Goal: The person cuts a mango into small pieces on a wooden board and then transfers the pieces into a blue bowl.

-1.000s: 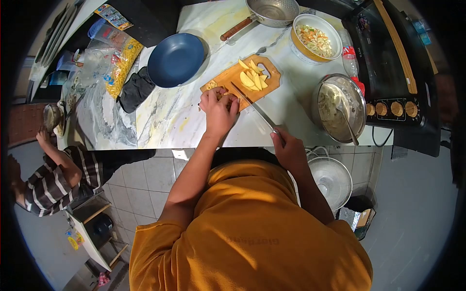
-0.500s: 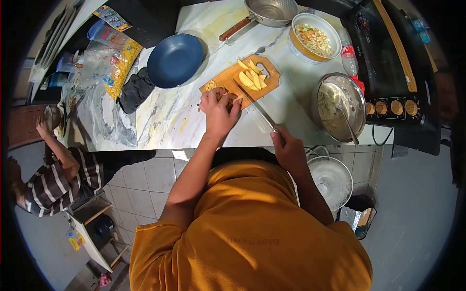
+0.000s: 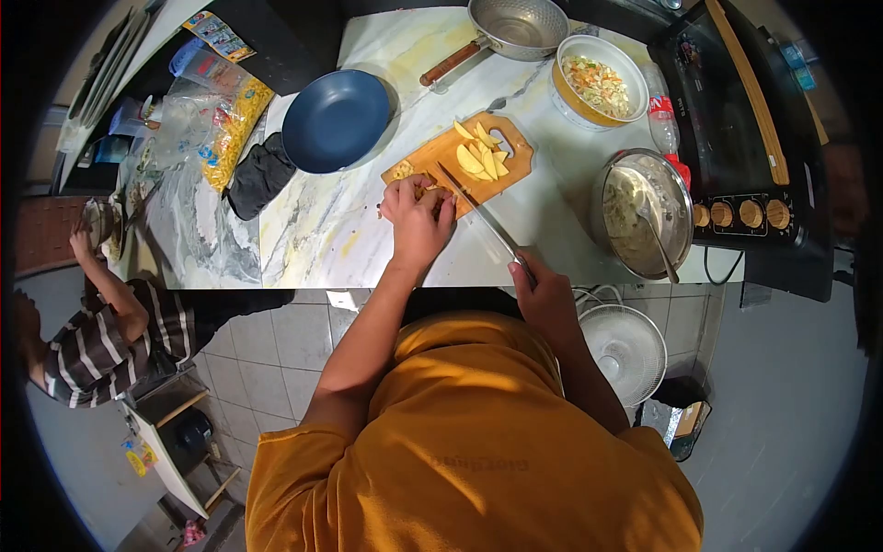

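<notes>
My right hand (image 3: 543, 288) is closed around the handle of a long kitchen knife (image 3: 490, 224), whose blade rests slantwise over the cutting board (image 3: 508, 187). On the board's near left part, my left hand (image 3: 418, 216) curls its fingers over small brown pieces, mostly hidden beneath it. Yellow wedges (image 3: 478, 156), perhaps potato or mango, lie heaped at the board's far right. A little pile of pale chopped bits (image 3: 402, 170) sits at its left corner, beyond my left fingertips.
A blue pan (image 3: 336, 121) stands left of the board, beside a black cloth (image 3: 260, 177). Behind is a wooden-handled pan (image 3: 520, 26). On the right are a bowl of shredded vegetables (image 3: 598, 86), a metal bowl with spoon (image 3: 648, 213) and an oven (image 3: 750, 156). Another person (image 3: 120, 322) works far left.
The fingers of my left hand have shifted and drawn in slightly over the brown pieces. My right hand and the knife keep nearly the same place. The whole view has tilted a little.
</notes>
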### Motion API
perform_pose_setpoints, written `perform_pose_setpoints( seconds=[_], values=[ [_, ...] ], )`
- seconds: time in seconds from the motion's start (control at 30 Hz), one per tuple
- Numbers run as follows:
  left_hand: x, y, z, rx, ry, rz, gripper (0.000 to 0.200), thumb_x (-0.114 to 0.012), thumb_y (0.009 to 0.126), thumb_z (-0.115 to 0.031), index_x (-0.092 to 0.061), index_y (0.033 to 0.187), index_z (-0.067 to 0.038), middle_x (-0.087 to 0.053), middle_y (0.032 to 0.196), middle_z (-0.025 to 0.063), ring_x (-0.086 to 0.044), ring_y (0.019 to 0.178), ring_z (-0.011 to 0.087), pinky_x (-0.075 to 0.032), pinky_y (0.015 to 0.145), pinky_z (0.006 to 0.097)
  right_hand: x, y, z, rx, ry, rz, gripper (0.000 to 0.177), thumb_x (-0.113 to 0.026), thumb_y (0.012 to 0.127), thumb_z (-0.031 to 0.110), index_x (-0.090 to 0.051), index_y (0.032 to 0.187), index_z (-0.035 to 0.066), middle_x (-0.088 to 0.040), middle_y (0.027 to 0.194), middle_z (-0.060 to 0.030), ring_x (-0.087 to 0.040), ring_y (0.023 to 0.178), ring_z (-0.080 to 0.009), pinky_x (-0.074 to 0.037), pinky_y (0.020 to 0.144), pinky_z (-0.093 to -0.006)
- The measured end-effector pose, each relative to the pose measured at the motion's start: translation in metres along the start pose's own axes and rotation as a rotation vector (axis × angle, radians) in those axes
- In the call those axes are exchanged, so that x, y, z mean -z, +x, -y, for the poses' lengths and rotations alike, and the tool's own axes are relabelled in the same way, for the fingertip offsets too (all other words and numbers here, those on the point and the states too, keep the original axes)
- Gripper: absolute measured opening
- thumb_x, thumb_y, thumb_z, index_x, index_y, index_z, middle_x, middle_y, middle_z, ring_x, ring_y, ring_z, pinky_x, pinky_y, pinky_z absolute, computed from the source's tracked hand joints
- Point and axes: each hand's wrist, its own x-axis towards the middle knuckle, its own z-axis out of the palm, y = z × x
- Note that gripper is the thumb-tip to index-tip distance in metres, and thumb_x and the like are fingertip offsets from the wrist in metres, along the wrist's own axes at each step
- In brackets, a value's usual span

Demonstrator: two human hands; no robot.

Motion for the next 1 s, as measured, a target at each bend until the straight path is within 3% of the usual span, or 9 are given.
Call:
perform_pose_setpoints(
  seconds=[0.5, 0.6, 1.0],
  values=[
    [-0.002, 0.001, 0.000, -0.019, -0.005, -0.041, 0.008, -0.077, 0.080, -0.016, -0.075, 0.087, -0.012, -0.057, 0.113, 0.0053, -0.043, 0.115, 0.0313, -0.029, 0.094, 0.0476, 0.006, 0.001, -0.002, -0.004, -0.087, -0.001, 0.040, -0.059, 0.098, 0.036, -0.068, 0.119, 0.004, -0.072, 0.088, -0.0214, -0.070, 0.086, -0.0414, -0.055, 0.076, -0.0445],
    [-0.002, 0.001, 0.001, -0.006, 0.002, -0.037, 0.008, -0.077, 0.080, -0.016, -0.075, 0.087, -0.012, -0.057, 0.114, 0.0047, -0.043, 0.116, 0.0311, -0.029, 0.094, 0.0475, 0.016, -0.005, 0.004, -0.091, -0.074, 0.094, 0.040, -0.059, 0.098, 0.037, -0.069, 0.119, 0.003, -0.072, 0.090, -0.0220, -0.070, 0.086, -0.0419, -0.055, 0.076, -0.0442],
    [0.002, 0.003, 0.000, -0.022, 0.020, -0.006, 0.012, -0.076, 0.081, -0.020, -0.075, 0.092, -0.015, -0.056, 0.114, 0.0056, -0.043, 0.116, 0.0312, -0.031, 0.096, 0.0463, 0.023, -0.002, -0.004, -0.055, -0.017, -0.014, 0.039, -0.061, 0.098, 0.036, -0.069, 0.118, 0.004, -0.072, 0.089, -0.0224, -0.071, 0.086, -0.0396, -0.055, 0.075, -0.0429]
  ],
)
